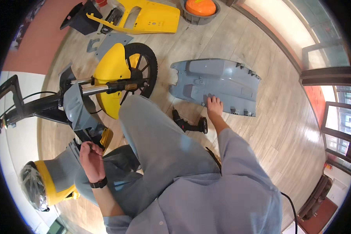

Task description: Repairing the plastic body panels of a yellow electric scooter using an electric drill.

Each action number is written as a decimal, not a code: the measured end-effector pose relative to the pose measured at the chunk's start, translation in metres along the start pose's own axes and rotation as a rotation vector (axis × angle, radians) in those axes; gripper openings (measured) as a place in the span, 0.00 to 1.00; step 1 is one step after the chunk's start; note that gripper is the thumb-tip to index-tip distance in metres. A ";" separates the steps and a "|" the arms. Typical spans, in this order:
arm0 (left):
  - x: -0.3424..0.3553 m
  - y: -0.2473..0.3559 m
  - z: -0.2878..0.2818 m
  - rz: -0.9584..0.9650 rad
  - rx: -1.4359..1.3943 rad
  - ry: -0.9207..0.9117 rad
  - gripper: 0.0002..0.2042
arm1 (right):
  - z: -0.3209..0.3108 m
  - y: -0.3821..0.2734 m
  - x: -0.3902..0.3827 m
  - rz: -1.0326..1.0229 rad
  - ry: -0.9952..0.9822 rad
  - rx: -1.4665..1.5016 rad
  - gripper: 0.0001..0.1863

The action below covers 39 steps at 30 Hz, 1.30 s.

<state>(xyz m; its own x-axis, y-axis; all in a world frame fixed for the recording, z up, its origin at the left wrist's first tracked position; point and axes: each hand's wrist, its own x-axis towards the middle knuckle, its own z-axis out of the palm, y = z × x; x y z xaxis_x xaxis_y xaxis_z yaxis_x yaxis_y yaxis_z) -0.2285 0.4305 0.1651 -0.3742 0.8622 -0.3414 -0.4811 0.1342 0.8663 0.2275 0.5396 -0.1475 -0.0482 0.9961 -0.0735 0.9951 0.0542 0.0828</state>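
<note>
My left hand (92,160) is closed around a small dark thing I cannot make out, beside the lower grey-and-yellow front trim (82,111) of a black scooter frame (45,105). My right hand (215,107) lies with fingertips on the near edge of a large grey plastic panel (212,80) on the floor. A black cordless drill (191,124) lies just below that panel, beside my bent knee. The front wheel (148,70) with its yellow mudguard (109,62) is left of the panel.
A yellow body panel (156,23), black bin (81,19), grey bucket with an orange item (199,11) and small grey plates (111,45) are at the back. A grey-and-yellow part (60,175) sits at left. A windowed wall (339,121) runs along the right.
</note>
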 end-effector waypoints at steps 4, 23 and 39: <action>-0.002 -0.013 -0.009 -0.015 0.007 0.041 0.07 | -0.004 0.014 0.005 -0.041 0.060 -0.026 0.10; -0.017 0.009 0.067 -0.037 -0.026 -0.173 0.08 | -0.415 0.210 0.098 0.288 0.784 1.532 0.22; -0.012 -0.016 0.127 -0.105 0.010 -0.420 0.11 | -0.465 0.169 0.080 0.262 0.686 2.172 0.23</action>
<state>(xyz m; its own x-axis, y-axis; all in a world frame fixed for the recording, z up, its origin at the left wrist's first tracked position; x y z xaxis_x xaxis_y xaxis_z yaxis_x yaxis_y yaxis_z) -0.1160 0.4802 0.2015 0.0325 0.9673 -0.2516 -0.4908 0.2347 0.8391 0.3514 0.6607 0.3230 0.5101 0.8596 0.0300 -0.4617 0.3030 -0.8337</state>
